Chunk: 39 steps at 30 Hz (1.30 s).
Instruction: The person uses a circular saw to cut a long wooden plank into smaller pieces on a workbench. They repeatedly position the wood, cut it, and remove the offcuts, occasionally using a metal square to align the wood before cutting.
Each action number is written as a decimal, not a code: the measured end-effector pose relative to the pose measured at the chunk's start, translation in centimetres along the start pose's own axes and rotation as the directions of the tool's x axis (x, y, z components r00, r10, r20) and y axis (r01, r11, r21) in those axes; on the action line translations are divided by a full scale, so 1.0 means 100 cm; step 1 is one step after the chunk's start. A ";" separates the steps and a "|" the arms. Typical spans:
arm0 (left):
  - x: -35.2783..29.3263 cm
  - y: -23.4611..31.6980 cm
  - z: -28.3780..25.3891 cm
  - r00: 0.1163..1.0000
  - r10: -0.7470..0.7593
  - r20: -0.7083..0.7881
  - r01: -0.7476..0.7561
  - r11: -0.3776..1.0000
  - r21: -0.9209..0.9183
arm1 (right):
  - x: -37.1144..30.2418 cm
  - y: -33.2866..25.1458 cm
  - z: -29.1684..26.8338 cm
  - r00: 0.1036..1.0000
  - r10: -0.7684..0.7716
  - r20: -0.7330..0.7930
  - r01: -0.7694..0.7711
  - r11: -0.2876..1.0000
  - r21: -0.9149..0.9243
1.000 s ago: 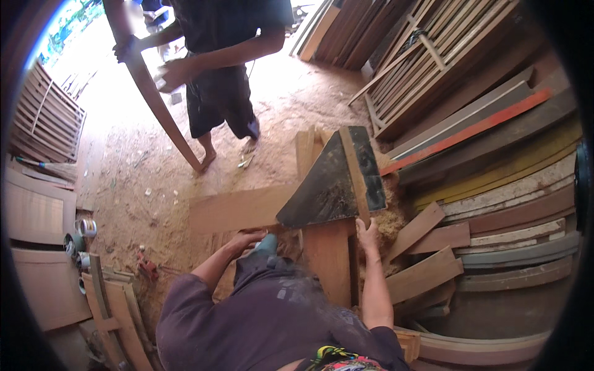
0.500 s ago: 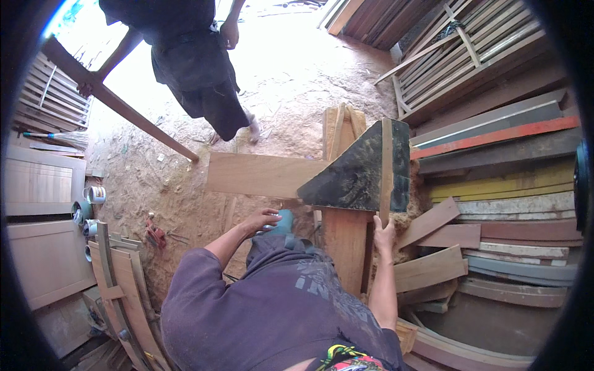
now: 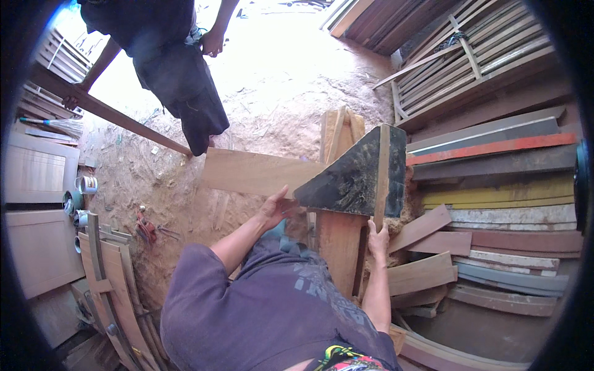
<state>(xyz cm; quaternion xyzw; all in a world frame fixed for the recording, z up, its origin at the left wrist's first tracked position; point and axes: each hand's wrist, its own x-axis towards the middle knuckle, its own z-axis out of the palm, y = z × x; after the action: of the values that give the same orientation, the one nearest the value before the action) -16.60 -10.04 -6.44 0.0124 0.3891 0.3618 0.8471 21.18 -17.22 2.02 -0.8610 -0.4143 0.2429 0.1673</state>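
Observation:
A wooden plank [image 3: 253,176] lies crosswise over a thick wooden bench beam [image 3: 341,247]. On top of both rests a dark, scuffed panel [image 3: 349,179] with a slanted left edge and a light wooden strip [image 3: 382,173] running across its right part. The fingers of my right hand [image 3: 378,240] are closed round the near end of that strip. My left hand [image 3: 274,209] is at the plank's near edge, beside the panel's pointed left corner, fingers apart and holding nothing; I cannot tell whether it touches the plank.
Another person [image 3: 176,68] stands at the far left with a hand on a long board [image 3: 124,115]. Stacked planks [image 3: 495,191] line the right side. Doors [image 3: 43,247], buckets [image 3: 86,184], leaning boards [image 3: 114,272] and a red tool [image 3: 146,227] are on the left.
My left hand has moved up and right to the plank's near edge. My right hand stays on the strip. The other person and the long board have shifted left.

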 end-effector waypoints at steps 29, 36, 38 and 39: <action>-0.013 -0.002 0.030 0.998 -0.032 0.046 0.025 0.989 0.146 | -0.004 0.007 0.002 0.998 -0.056 0.011 0.055 0.993 0.105; -0.003 -0.009 0.025 0.990 -0.005 0.142 0.000 1.000 0.031 | -0.001 0.015 0.001 0.999 0.002 0.047 -0.008 0.992 0.124; 0.000 -0.008 0.027 0.986 0.003 0.167 0.000 1.000 -0.023 | 0.008 0.023 0.003 0.998 0.051 0.049 -0.057 0.990 0.132; -0.003 -0.004 0.029 0.989 0.008 0.146 -0.001 0.999 -0.052 | 0.006 0.018 0.000 0.993 0.063 0.097 -0.081 0.978 0.194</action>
<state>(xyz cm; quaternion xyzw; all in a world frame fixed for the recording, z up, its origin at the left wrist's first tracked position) -14.53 -9.73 -4.37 0.0177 0.3165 0.3717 0.8726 22.62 -17.77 0.94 -0.8427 -0.3638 0.3274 0.2243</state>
